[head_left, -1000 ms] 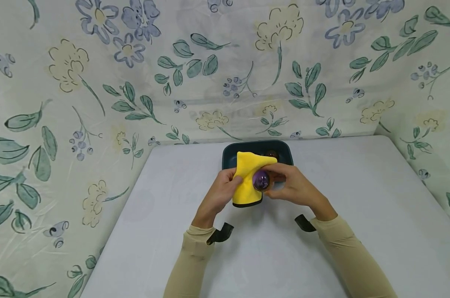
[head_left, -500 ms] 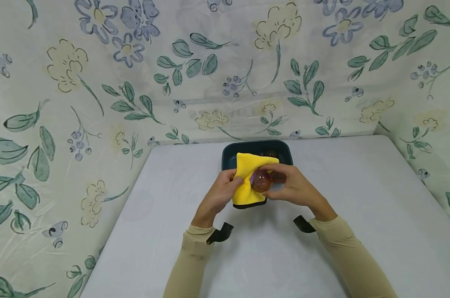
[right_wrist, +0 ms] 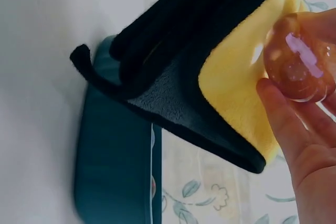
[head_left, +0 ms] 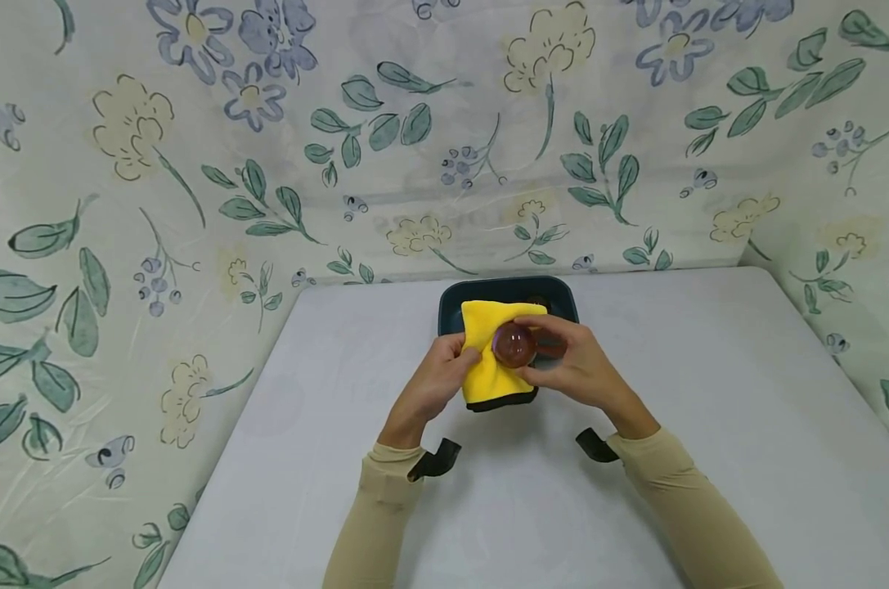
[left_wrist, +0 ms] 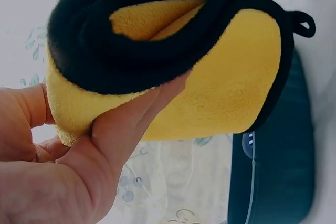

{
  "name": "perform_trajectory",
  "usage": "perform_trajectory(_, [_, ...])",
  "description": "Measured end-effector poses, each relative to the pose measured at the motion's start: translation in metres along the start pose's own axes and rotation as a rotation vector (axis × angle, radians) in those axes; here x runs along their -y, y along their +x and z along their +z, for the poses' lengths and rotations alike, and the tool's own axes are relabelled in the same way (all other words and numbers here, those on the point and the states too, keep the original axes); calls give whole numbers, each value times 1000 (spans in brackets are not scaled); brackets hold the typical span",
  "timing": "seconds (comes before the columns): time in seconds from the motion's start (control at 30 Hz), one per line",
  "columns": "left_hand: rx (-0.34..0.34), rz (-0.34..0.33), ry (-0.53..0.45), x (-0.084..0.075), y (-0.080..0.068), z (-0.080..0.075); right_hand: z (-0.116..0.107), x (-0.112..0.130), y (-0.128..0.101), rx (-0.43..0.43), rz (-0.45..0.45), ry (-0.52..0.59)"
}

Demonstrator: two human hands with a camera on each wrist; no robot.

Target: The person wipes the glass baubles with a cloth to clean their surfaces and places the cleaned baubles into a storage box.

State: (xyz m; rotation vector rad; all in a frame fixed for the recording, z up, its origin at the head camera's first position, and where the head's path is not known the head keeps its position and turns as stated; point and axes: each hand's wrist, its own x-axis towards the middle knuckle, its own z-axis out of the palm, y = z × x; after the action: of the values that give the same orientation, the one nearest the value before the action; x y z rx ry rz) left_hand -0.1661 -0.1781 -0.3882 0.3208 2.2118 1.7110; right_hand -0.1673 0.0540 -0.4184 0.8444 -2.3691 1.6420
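My left hand [head_left: 437, 378] grips a folded yellow cloth with a black underside [head_left: 491, 372], held above the table just in front of a dark teal tray [head_left: 451, 304]. In the left wrist view the thumb [left_wrist: 131, 124] presses the cloth [left_wrist: 220, 93] from below. My right hand [head_left: 572, 368] holds a small round amber-brown glass object [head_left: 515, 345] against the cloth's yellow face. The right wrist view shows the shiny object [right_wrist: 299, 59] between the fingertips [right_wrist: 281, 116], touching the cloth [right_wrist: 236, 77].
The tray [right_wrist: 110, 156] stands at the far middle of the grey table [head_left: 709, 393], close to the flower-printed backdrop [head_left: 415, 147]. Something small and dark lies in the tray behind the cloth. Black straps [head_left: 437, 460] hang at both wrists.
The round object has turned and shifted slightly up and left against the cloth; it looked purple a second ago and amber now. The left hand has barely moved.
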Motion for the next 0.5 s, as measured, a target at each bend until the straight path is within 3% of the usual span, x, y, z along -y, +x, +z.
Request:
perform_trajectory(0.3, [-20,2,9,2,1,3,-2,-4,0,-47,-38,-148])
perform_trajectory(0.5, [-23,-8,16,0,2,5,-4,-6,2,-58,-34,-152])
